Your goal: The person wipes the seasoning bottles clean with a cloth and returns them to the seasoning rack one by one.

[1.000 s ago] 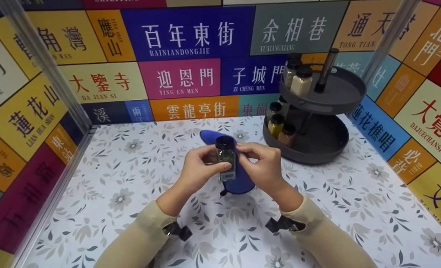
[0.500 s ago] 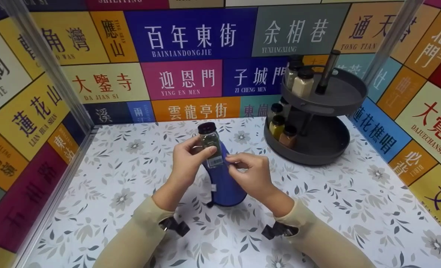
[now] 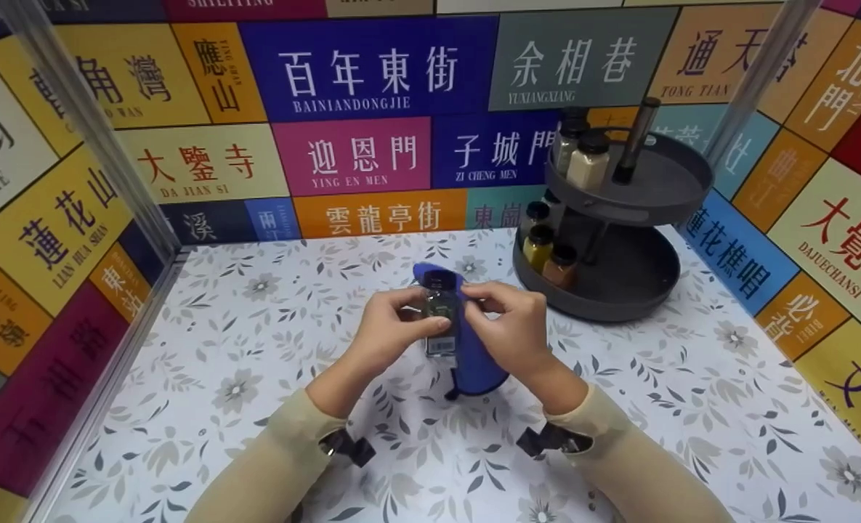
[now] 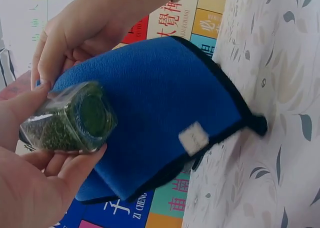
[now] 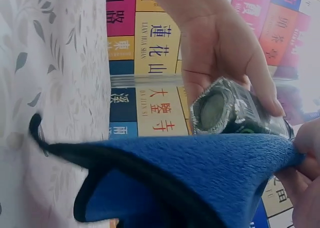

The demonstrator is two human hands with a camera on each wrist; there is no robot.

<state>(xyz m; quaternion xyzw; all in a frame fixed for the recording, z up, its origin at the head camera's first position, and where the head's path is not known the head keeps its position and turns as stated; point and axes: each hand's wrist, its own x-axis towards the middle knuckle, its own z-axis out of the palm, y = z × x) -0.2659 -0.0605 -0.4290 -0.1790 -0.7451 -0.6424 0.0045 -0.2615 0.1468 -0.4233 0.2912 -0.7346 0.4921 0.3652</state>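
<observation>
My left hand (image 3: 394, 323) grips a clear spice jar (image 3: 441, 319) with a black lid, held upright above the table. Dried green flakes fill the jar (image 4: 65, 120), seen from its base in the left wrist view. My right hand (image 3: 514, 323) pinches a blue cloth (image 3: 481, 363) just right of the jar. The cloth (image 4: 155, 98) has a dark border, a small white tag and a loop at one corner. It hangs down beside and behind the jar; in the right wrist view the cloth (image 5: 200, 163) lies against the jar's side.
A dark grey two-tier round rack (image 3: 597, 290) stands at the back right. Its upper tier holds jars, among them a cream-filled jar (image 3: 588, 161). Several more, such as a yellow jar (image 3: 539, 247), stand on the lower tier. A floral-patterned table (image 3: 241, 392) meets sign-covered walls.
Both hands, with jar and cloth, swung left half a second ago, the jar tilting there. Now they are back to the right and lower, the jar upright again.
</observation>
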